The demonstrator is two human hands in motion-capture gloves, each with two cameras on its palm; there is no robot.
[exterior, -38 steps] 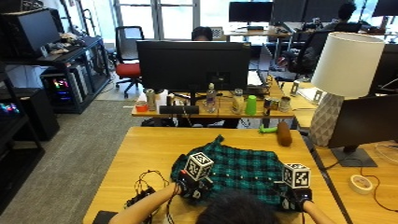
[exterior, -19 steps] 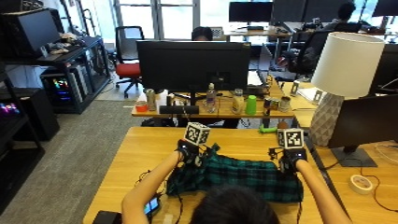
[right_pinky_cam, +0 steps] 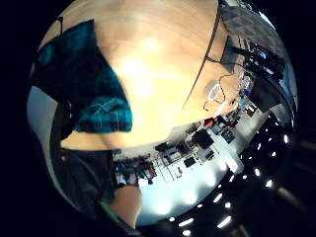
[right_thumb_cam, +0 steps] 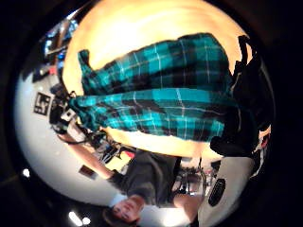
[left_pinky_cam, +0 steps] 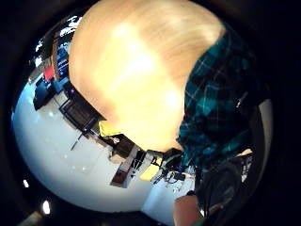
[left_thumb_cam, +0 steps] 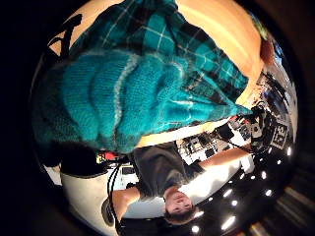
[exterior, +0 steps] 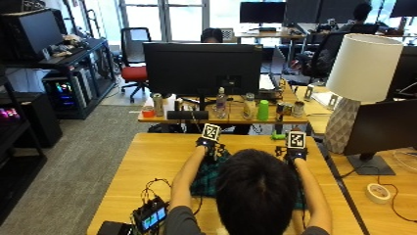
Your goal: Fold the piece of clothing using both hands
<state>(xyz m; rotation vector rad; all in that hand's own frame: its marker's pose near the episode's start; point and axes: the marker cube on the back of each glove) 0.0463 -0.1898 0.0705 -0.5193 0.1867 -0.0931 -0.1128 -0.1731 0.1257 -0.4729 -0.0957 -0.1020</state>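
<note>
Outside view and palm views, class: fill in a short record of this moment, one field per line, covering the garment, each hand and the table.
garment: green and black plaid clothing, lying on the table, largely hidden behind the person's head in the outside view
left hand: at the garment's far edge, holding a bunched part of the cloth
right hand: at the far edge on the other side, gripping the cloth
arms: both stretched forward
table: light wood
beside the garment: small device with a lit screen
</note>
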